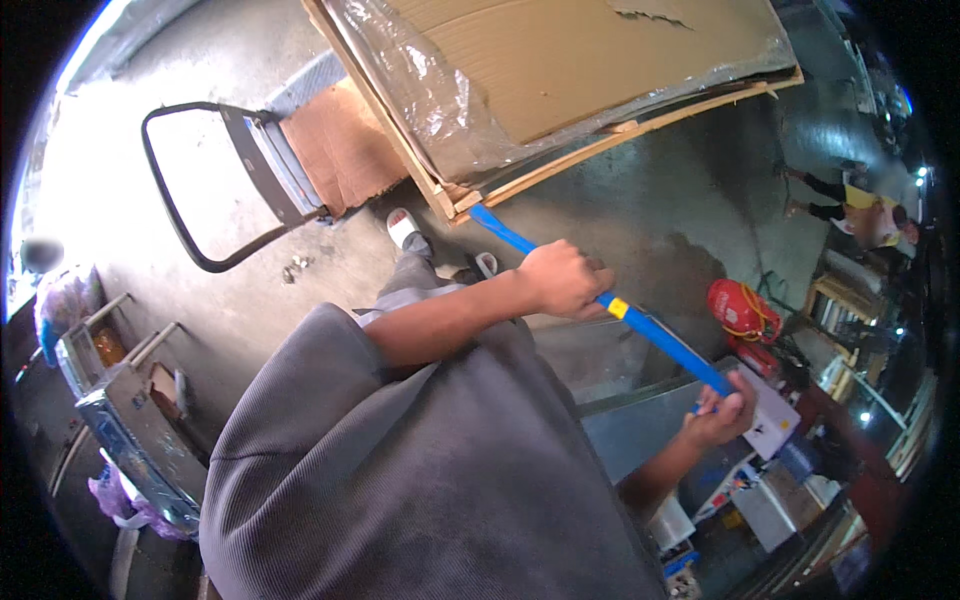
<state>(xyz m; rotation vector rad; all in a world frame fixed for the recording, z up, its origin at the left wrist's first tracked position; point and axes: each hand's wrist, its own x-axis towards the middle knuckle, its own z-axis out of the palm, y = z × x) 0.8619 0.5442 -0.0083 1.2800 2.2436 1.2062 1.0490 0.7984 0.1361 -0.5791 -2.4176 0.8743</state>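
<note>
My left hand (562,280) is closed around the middle of a long blue pry bar (665,340) with a yellow band. At the bar's lower end my right hand (722,413) grips it. The bar's flat tip (480,213) sits against the corner of a wooden crate (455,200). The crate is covered with cardboard (580,60) and clear plastic wrap (420,90). My grey shirt (400,470) fills the lower middle, and my sandalled foot (404,228) stands just left of the crate's corner.
A platform trolley with a black loop handle (190,230) stands on the concrete floor at upper left. At the left edge are metal carts (130,420). A red canister (738,308) lies at right near cluttered boxes. Another person (862,210) is at far right.
</note>
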